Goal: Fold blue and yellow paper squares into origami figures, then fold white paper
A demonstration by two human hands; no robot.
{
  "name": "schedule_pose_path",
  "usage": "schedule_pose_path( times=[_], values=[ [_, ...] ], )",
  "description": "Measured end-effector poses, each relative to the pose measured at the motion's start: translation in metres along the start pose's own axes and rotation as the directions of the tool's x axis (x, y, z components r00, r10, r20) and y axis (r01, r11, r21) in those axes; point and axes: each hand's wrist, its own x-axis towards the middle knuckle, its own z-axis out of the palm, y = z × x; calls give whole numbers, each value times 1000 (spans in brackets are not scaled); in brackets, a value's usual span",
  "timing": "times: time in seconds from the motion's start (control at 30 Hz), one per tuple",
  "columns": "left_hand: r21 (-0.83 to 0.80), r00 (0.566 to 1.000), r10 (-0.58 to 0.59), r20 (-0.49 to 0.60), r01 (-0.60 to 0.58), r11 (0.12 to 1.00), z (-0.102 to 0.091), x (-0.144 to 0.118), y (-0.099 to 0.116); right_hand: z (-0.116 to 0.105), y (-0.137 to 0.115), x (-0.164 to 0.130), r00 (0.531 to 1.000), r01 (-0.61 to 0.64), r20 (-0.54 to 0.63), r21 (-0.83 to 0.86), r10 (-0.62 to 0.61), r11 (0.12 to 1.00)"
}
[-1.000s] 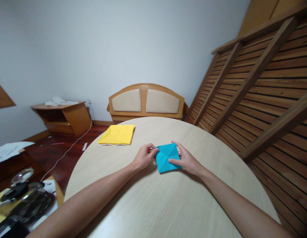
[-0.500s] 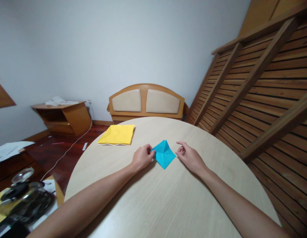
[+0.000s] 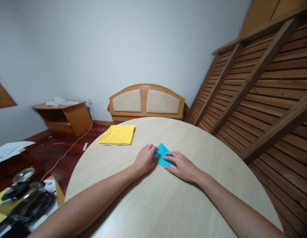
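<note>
Blue paper [image 3: 163, 154], folded small, is lying flat on the round worktop [image 3: 168, 205], caught between both hands. The left hand [image 3: 144, 159] is resting at its left edge, fingers curled down onto the corner, grip loosely pressed together on the paper. The right hand [image 3: 181, 165] is lying over its right side, fingers stretched flat and pressing the sheet against the wood. Yellow paper [image 3: 117, 135] is sitting well apart, near the far left rim. A padded headboard [image 3: 146, 102] is standing behind the worktop.
</note>
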Motion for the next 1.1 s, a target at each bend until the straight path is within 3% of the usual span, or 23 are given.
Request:
schedule_pose_path(
  times=[0.17, 0.4, 0.57, 0.67, 0.8, 0.93, 1.1],
  values=[
    [-49, 990, 108, 91, -104, 993, 1, -3, 10, -3, 0, -1, 1000, -27, 7, -11, 28, 1000],
    [-55, 980, 125, 156, -118, 991, -5, 0, 7, -21, -6, -2, 989, 132, 64, 65, -136, 989],
    [-141, 972, 149, 184, -124, 982, -7, -2, 6, -32, -14, -3, 973, 179, 122, 151, -198, 972],
    [-276, 934, 288, 210, -226, 934, -10, -3, 1, -33, -12, -4, 971, 181, 125, 162, -202, 970],
    [-398, 857, 459, 232, -347, 849, -11, 0, -9, -31, 3, -6, 986, 161, 34, 110, -166, 981],
    [-346, 836, 497, 230, -407, 845, -11, 4, -14, -27, 15, -8, 986, 145, 76, 79, -151, 986],
    [-254, 833, 495, 248, -437, 863, -20, 5, -10, -25, 12, -10, 980, 139, 133, 94, -151, 986]
  ],
)
